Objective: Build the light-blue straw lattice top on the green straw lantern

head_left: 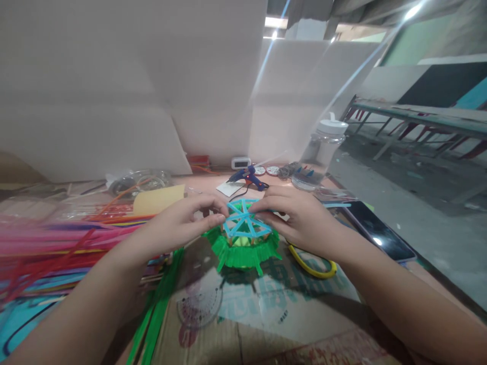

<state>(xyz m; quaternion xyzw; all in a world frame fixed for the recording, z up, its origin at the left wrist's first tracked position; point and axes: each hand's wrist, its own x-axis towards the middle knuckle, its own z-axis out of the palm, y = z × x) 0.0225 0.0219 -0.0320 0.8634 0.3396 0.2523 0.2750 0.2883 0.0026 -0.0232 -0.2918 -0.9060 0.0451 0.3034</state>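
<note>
A small craft model made of pipe cleaners stands in front of me, with a flared green skirt. Its top is a light-blue spoked frame. At the frame's left edge, my left hand has thumb and forefinger closed on it. From the other side my right hand pinches a light-blue pipe cleaner at the top; a light-blue end sticks out to the right behind that hand. The fingertips partly cover both edges of the frame.
Cardboard with a clear protractor lies under the model. Bundled pipe cleaners fill the left. Behind are a blue glue gun and a water bottle. A yellow-handled tool and a phone lie right.
</note>
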